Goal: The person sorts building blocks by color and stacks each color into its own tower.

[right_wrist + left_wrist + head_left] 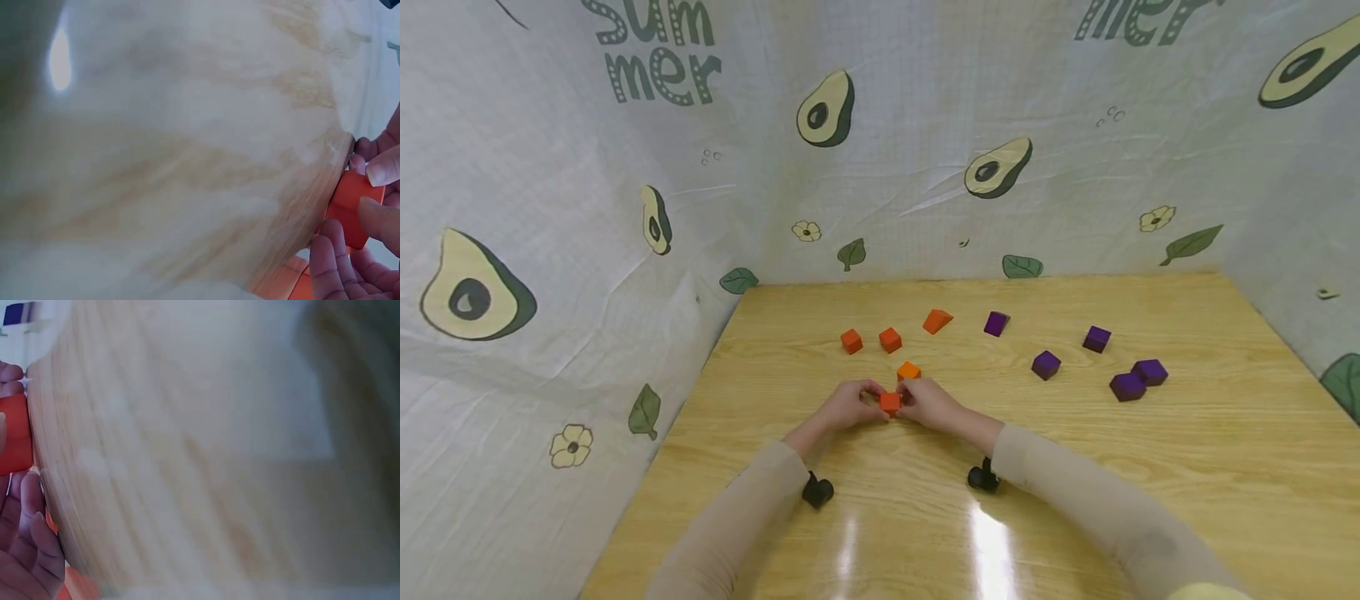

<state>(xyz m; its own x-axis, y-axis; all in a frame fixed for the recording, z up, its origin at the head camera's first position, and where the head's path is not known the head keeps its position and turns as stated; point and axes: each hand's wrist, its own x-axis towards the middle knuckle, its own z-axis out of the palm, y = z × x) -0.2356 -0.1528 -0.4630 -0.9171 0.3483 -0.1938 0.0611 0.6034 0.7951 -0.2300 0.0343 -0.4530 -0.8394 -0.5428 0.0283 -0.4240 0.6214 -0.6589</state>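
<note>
Near the middle of the table, my left hand (852, 405) and right hand (931, 405) meet at an orange-red cube (890, 403), one from each side. Both hands pinch it between bent fingers and thumbs. In the right wrist view, two thumbs press the near face of the cube (353, 209), with fingers around its sides. At the left edge of the left wrist view, the cube (15, 434) is partly cut off. Just behind my right fingertips sits a lighter orange cube (909, 372), its lower part hidden by the hand.
Farther back lie two red-orange cubes (852, 341) (891, 340) and an orange wedge-like block (937, 321). Several purple blocks (1046, 365) are scattered to the right, two of them touching (1127, 386). A printed cloth (910, 225) hangs around the wooden table (1225, 467).
</note>
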